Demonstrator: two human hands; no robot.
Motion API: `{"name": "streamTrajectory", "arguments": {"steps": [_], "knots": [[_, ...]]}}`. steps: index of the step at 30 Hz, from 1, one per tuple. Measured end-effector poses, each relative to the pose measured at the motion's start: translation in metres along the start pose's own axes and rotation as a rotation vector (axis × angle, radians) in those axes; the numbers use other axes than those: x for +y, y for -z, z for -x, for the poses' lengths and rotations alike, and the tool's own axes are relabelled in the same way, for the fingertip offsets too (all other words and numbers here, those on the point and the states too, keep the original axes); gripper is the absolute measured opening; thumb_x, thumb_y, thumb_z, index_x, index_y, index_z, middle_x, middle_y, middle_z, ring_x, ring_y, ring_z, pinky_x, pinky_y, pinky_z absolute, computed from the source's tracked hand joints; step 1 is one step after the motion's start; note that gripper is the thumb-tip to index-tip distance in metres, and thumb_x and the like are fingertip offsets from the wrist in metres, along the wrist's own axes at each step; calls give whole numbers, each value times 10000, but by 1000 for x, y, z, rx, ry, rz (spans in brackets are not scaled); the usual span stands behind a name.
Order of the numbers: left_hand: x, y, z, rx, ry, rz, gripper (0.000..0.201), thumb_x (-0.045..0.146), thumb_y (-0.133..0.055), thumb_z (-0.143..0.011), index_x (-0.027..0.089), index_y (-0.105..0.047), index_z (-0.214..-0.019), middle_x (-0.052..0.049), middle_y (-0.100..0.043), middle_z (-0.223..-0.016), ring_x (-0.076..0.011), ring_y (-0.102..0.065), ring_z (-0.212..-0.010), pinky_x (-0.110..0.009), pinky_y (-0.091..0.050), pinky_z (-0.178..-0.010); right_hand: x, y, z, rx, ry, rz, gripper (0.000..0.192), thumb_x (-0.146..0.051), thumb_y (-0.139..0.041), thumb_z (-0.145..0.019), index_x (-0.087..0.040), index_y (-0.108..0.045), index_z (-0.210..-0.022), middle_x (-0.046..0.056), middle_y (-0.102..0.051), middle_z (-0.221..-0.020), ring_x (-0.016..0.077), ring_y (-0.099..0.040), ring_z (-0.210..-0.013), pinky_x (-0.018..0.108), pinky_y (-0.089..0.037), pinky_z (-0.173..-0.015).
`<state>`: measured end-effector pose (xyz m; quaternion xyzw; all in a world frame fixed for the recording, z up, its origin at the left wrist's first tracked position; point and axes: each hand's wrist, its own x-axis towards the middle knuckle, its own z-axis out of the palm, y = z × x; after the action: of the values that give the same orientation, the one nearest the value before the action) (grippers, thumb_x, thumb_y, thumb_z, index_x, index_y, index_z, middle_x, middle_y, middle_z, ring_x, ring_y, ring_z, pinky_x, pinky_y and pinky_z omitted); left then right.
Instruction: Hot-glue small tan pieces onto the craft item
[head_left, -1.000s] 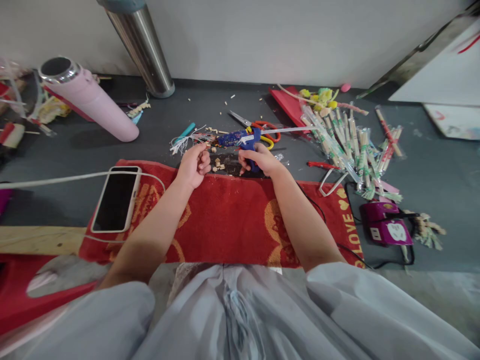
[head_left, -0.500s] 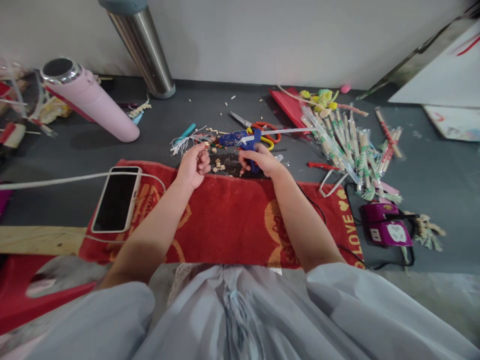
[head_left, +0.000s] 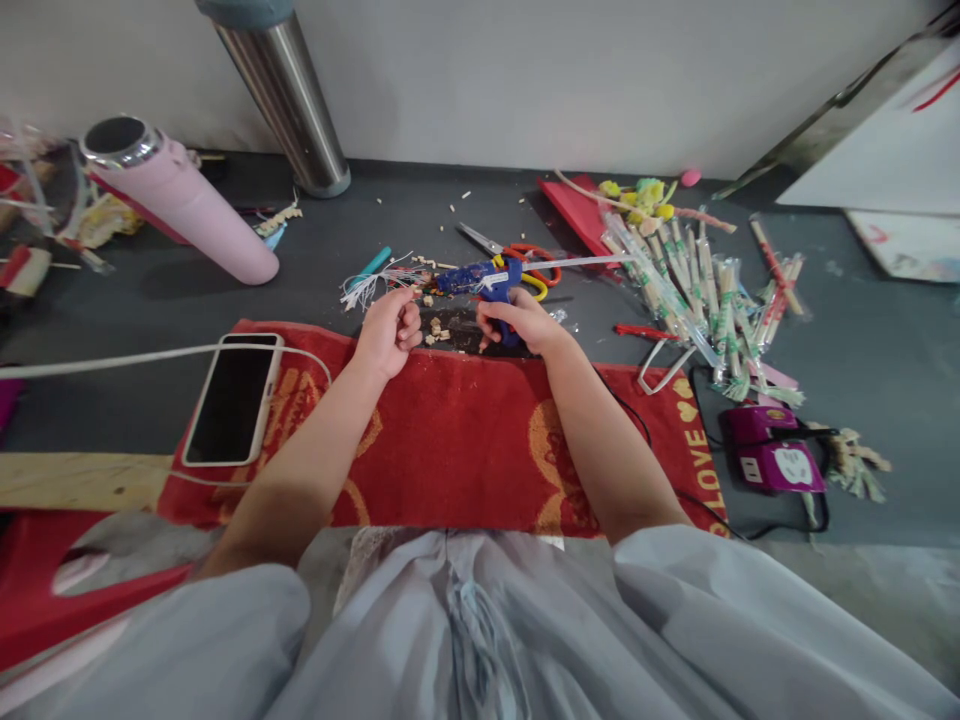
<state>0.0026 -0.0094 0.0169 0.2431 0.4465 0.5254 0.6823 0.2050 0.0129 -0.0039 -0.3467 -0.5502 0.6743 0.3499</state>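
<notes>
My right hand [head_left: 516, 322] is wrapped round the handle of a blue glue gun [head_left: 495, 278], whose nozzle points left. A long white glue stick [head_left: 574, 262] sticks out of its back end. My left hand [head_left: 391, 330] is closed in a pinch just left of the nozzle, with a small pale wooden piece [head_left: 417, 291] at its fingertips, partly hidden. Loose wooden pieces [head_left: 438, 330] lie between my hands. Behind the glue gun are scissors [head_left: 536, 262] with orange handles. White strands [head_left: 364, 292] and a teal stick [head_left: 373, 264] lie beyond my left hand.
A red towel [head_left: 457, 440] covers the table's front edge, with a phone [head_left: 232, 400] on its left. A pink bottle [head_left: 184, 205] and a steel flask [head_left: 289, 110] stand at back left. Wrapped stick bundles [head_left: 675, 270] and a purple box with a cord [head_left: 772, 450] are right.
My left hand has turned slightly, and the small wooden piece at its fingertips shows less. My right hand and the glue gun have hardly moved.
</notes>
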Motion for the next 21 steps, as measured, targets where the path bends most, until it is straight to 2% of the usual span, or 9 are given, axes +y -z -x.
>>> {"name": "streamTrajectory", "arguments": {"steps": [14, 21], "knots": [[3, -2, 1, 28, 29, 56, 248, 190, -508, -853, 184, -408, -626, 88, -366, -439, -17, -227, -309, -146, -125, -307, 1, 1, 0, 23, -36, 31, 301, -378, -656, -793, -190, -492, -625, -45, -488, -535, 56, -421, -457, 279, -599, -593], [6, -3, 2, 43, 37, 88, 277, 186, -482, -870, 181, -405, -604, 83, -362, -432, -20, -231, -305, -145, -134, -296, -6, -3, 1, 42, -20, 55, 277, -391, -672, -777, -186, -506, -691, -49, -529, -558, 54, -460, -447, 267, -585, -572]]}}
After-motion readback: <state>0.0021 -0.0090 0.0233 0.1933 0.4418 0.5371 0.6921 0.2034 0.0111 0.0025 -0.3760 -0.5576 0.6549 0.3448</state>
